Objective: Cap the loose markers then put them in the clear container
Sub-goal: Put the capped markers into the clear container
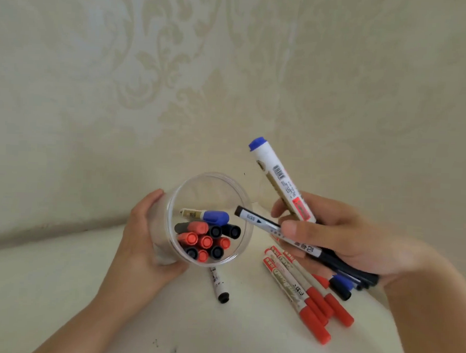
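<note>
Clear plastic container (245, 204): round, tilted toward the camera, holding capped red, black and blue markers (204, 241).
Left hand (144, 242): wraps around the container's side.
Right hand (339, 241): grasps a fat white blue-ended marker (280, 178) and a slim black-capped marker (254, 219) beside the rim.
Loose markers: red-capped markers (304, 293) lie below the right hand.
Surface: cream tabletop (58, 288).
Room: pale damask wallpaper (178, 65).

I see two bare forearms come in from the bottom edge, with no sleeve, watch, ring or glove on either. My left hand (148, 234) has short fingers and a rounded thumb. My right hand (339, 236) shows a broad thumb with a short, plain, unpainted nail.
</note>
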Tool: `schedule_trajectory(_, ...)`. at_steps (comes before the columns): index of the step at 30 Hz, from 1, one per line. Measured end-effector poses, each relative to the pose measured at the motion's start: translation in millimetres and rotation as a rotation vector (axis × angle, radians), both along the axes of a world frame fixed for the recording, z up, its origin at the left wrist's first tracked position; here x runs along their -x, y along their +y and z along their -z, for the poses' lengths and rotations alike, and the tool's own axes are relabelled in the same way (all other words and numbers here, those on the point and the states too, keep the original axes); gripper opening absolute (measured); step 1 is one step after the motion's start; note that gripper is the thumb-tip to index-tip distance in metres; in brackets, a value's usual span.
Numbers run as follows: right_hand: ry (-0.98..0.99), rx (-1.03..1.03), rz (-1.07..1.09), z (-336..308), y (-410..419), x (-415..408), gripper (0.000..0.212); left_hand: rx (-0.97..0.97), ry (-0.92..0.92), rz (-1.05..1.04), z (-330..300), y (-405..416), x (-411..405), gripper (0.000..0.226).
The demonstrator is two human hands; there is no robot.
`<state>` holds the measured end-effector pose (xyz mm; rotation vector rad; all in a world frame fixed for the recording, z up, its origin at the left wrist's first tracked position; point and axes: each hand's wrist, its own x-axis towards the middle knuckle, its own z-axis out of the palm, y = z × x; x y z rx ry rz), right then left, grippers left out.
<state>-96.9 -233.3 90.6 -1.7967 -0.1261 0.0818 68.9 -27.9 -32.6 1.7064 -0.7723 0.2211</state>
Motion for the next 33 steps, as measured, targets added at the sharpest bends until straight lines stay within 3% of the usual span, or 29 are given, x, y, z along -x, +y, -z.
schedule_trajectory(2, -0.034, 0.092, 0.001, -6, 5, 4, 0.030, -0.036, -0.091, -0.047, -1, 2, 8, 0.108)
schedule_trajectory(5, -0.042, 0.365, 0.132, -8, 19, 2, 0.004, -0.064, -0.190, -0.071, -6, 3, 20, 0.100)
schedule_trajectory(11, -0.076, 0.658, 0.169, -2, 34, -2, 0.013, -0.159, -0.315, -0.080, -7, 0, 24, 0.117)
schedule_trajectory(15, -0.123, 0.559, 0.255, -2, 38, -7, 0.014, -0.134, -0.299, -0.082, -7, 0, 24, 0.109)
schedule_trajectory(18, -0.334, 0.652, 0.489, 9, 45, -17, 0.009, -0.107, -0.285, -0.087, -8, -1, 24, 0.097)
schedule_trajectory(23, -0.611, 0.690, 0.781, 23, 55, -25, 0.017, -0.108, -0.302, -0.097, -6, -2, 24, 0.106)
schedule_trajectory(28, -0.694, 0.633, 0.838, 25, 57, -25, 0.034, -0.118, -0.347, -0.073, -5, -8, 31, 0.112)
schedule_trajectory(33, -0.734, 0.686, 0.810, 21, 53, -22, 0.035, -0.104, -0.255, -0.025, -5, -7, 29, 0.105)
